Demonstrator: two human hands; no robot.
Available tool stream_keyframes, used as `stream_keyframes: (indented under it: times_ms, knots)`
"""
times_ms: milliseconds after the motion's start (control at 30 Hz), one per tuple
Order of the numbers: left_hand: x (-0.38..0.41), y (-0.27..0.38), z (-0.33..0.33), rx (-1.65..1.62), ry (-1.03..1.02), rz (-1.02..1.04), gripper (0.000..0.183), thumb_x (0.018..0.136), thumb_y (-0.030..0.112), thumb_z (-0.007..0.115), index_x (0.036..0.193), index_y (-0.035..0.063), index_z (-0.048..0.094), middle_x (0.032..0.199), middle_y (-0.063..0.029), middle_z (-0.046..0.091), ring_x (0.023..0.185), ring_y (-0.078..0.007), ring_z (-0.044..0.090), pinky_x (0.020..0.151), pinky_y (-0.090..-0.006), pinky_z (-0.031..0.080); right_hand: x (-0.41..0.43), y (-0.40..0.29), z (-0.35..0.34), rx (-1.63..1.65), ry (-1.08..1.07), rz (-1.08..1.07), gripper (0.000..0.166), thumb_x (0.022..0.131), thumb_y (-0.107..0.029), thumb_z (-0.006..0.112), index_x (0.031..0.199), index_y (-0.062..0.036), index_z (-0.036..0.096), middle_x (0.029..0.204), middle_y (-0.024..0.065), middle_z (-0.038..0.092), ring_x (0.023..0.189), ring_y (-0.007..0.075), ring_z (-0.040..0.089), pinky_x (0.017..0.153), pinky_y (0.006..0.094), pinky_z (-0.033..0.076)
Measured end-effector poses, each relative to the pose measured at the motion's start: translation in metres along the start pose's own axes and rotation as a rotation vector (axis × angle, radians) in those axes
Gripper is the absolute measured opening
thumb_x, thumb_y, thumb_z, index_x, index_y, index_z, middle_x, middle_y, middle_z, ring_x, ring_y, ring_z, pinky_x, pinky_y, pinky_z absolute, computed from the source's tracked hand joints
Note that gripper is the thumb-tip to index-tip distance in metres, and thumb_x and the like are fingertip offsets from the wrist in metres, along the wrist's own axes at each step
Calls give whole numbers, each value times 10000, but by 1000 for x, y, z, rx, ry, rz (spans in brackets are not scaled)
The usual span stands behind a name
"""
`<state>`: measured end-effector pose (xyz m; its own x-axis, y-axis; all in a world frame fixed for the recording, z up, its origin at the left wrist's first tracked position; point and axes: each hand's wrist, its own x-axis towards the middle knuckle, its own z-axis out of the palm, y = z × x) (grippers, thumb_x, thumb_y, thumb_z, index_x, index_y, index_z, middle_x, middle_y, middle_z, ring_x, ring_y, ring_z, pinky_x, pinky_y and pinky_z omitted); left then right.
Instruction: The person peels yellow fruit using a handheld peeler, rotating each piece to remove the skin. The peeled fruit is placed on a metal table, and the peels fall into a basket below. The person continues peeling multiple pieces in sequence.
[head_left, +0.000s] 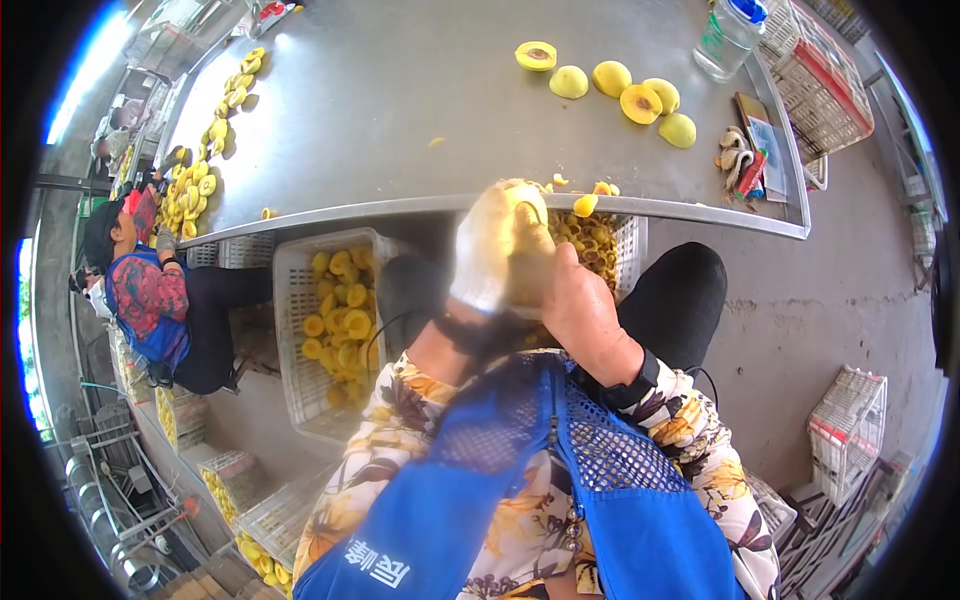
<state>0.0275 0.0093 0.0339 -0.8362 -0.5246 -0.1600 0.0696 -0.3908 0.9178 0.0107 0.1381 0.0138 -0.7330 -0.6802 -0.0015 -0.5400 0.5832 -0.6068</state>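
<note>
My left hand (491, 244), in a white knit glove, holds a yellow peach half (527, 201) at the table's near edge. My bare right hand (589, 311) is closed with its thumb up, close against the gloved hand; whether it grips a tool is hidden. Beneath the hands, a crate holds small yellow-brown fruit pieces (589, 244). A few yellow scraps (585, 205) lie on the table's rim. Farther back on the metal table (375, 112) are several peach halves (641, 103), some cut side up. A white crate (294, 337) of yellow peach halves (358, 322) stands at my left.
A co-worker (150, 300) sits at the left beside a heap of peach halves (187, 195). At the table's right are a clear jug (727, 41) with a blue lid, a cloth (733, 154) and flat packets. Crates (847, 435) stand on the floor at the right.
</note>
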Motion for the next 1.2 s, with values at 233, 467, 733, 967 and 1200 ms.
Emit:
stream_keyframes:
  times_ms: [233, 467, 733, 967, 1200]
  knots:
    - [19, 8, -34, 604, -364, 206, 360, 930, 302, 440, 1032, -20, 564, 932, -59, 602, 833, -136, 564, 746, -244, 454, -7, 7, -6, 17, -115, -198, 182, 714, -41, 535, 821, 34, 409, 613, 223, 514, 596, 369, 562, 478, 432, 429]
    - [6, 7, -10, -99, 55, -112, 322, 895, 281, 512, 974, -23, 581, 806, -58, 609, 743, -140, 569, 671, -253, 466, -7, 2, -8, 267, -85, -170, 165, 740, -31, 492, 832, 63, 393, 664, 314, 511, 678, 464, 530, 554, 475, 417]
    - [3, -7, -18, 784, -75, 542, 190, 850, 159, 575, 918, -17, 599, 816, -64, 620, 684, -105, 571, 570, -228, 452, -7, -4, 15, 476, -72, -13, 266, 790, -105, 543, 952, 75, 433, 638, 197, 541, 594, 339, 556, 559, 419, 439]
    - [2, -17, -16, 227, 126, 136, 261, 868, 248, 544, 884, -8, 591, 725, -47, 600, 644, -108, 554, 553, -247, 448, -5, -17, -9, 961, -479, 387, 165, 820, -92, 507, 961, -16, 468, 577, -8, 442, 386, 59, 400, 342, 212, 333]
    - [0, -11, -13, -65, 63, -181, 181, 850, 143, 568, 932, -16, 597, 753, -49, 607, 624, -121, 556, 568, -244, 451, -6, -16, -26, 1134, -619, 471, 112, 808, -96, 470, 876, -7, 469, 585, 20, 459, 420, 109, 447, 368, 253, 365]
